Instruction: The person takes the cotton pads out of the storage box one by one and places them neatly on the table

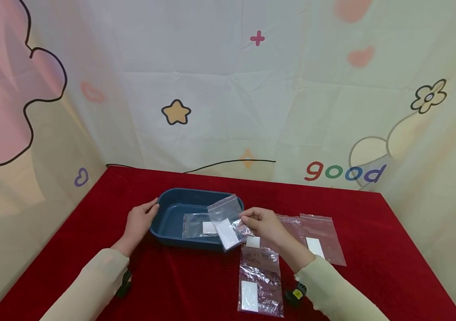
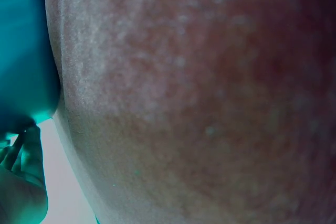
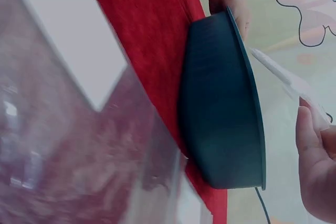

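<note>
A blue rectangular plastic tub (image 1: pixel 167 218) sits on the red cloth. My left hand (image 1: pixel 138 221) holds its left end at the rim; in the left wrist view, fingertips (image 2: pixel 32 150) meet the tub wall (image 2: pixel 26 51). Between thumb and fingers, my right hand (image 1: pixel 266 225) pinches a clear zip bag (image 1: pixel 225 220) with a white label, tilted over the tub's right side. Seen from the right wrist, this bag (image 3: pixel 283 74) is above the rim, nearly edge-on. Another labelled zip bag (image 1: pixel 193 225) lies inside the tub, partly covered by the held one.
Several clear zip bags with white labels lie on the red cloth (image 1: pixel 196 285): one in front (image 1: pixel 266 285), one at the right (image 1: pixel 324 236), and one (image 1: pixel 292 227) partly under my right hand. A printed curtain (image 1: pixel 220 111) hangs behind the table.
</note>
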Motion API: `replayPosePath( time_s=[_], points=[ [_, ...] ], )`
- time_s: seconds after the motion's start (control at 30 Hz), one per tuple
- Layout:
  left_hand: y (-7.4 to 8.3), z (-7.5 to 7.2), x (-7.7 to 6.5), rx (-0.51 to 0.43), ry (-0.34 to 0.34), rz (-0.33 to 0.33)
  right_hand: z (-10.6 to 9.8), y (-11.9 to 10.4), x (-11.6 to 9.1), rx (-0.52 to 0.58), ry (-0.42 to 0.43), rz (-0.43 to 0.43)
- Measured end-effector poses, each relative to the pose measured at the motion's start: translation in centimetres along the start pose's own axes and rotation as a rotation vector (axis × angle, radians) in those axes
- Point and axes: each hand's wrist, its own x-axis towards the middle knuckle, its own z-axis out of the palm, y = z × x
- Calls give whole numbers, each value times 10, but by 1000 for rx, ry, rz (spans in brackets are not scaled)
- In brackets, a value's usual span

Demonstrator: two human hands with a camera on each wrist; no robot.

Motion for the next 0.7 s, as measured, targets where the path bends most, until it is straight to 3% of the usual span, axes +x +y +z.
replayPosePath(
  time_s=[0.13,0.7],
  points=[
    [0,1,0,4,5,5,-2,9,-13,75,-7,-13],
    [0,0,0,-7,5,-7,-19,37,-53,115,-51,4]
  ],
)
